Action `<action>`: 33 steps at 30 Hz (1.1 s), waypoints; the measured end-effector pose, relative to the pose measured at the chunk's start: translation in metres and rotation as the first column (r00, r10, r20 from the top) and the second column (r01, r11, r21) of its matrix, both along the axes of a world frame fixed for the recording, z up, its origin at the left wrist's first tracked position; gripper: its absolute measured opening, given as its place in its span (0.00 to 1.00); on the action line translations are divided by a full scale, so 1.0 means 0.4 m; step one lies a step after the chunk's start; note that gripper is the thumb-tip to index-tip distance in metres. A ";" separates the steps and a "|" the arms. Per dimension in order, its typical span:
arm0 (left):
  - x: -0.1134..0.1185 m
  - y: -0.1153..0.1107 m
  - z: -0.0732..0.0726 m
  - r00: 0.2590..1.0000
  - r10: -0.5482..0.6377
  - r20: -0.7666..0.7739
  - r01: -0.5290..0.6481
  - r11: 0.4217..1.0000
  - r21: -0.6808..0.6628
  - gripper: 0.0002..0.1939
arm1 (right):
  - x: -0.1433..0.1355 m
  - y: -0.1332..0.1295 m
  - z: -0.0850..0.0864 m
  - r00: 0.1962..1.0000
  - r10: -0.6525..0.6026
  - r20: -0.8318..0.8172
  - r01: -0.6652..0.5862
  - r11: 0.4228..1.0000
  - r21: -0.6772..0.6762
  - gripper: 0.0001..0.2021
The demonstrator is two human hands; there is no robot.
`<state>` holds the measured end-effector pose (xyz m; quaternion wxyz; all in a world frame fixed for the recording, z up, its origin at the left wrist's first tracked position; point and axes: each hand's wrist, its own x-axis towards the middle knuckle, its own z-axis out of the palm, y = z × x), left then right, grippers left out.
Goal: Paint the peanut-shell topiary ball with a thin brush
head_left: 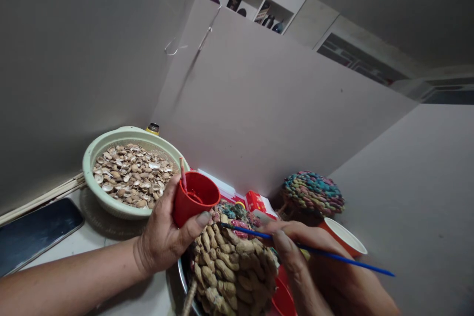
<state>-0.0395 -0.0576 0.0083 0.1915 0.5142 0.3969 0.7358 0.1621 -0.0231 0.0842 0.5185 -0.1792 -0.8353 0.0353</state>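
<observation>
My left hand (166, 224) is wrapped round a red plastic cup (192, 202), which has a thin stick (182, 173) leaning inside it. Between the fingers of my right hand (311, 261) is a slim blue paintbrush (344, 257). The brush tip points left, close to a rounded form covered in peanut shells (225, 266). Most shells on it are plain tan; some near its top are painted pink and green. It sits in a metal bowl (182, 276), mostly hidden beneath it.
A pale green strainer basket (89, 168) full of nut shells stands at left, near a phone (40, 232) and wooden sticks (44, 197). A painted shell-covered piece (313, 192), an orange tub (346, 237) and a red box (255, 201) are behind my right hand. Walls close in the back.
</observation>
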 end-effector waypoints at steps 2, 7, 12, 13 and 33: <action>0.000 -0.001 -0.001 1.000 0.009 0.002 -0.009 1.000 -0.014 0.22 | -0.003 0.004 0.001 0.999 0.021 0.030 -0.021 1.000 0.003 0.09; -0.003 -0.004 -0.005 0.999 0.022 -0.031 -0.023 0.999 -0.024 0.23 | -0.018 0.033 -0.003 0.981 0.058 0.183 -0.073 0.995 0.075 0.09; -0.002 -0.002 -0.007 1.000 0.016 -0.023 -0.017 1.000 -0.023 0.22 | -0.022 0.022 -0.006 0.985 0.064 0.162 -0.068 0.997 0.021 0.09; -0.002 -0.002 -0.008 1.000 0.018 -0.019 -0.018 0.999 -0.027 0.23 | -0.021 0.020 -0.007 0.986 0.063 0.153 -0.066 0.998 0.016 0.09; 0.002 -0.003 -0.008 1.000 0.017 -0.018 -0.018 0.999 -0.039 0.23 | -0.012 0.011 -0.004 0.998 0.037 0.058 -0.038 0.999 0.006 0.08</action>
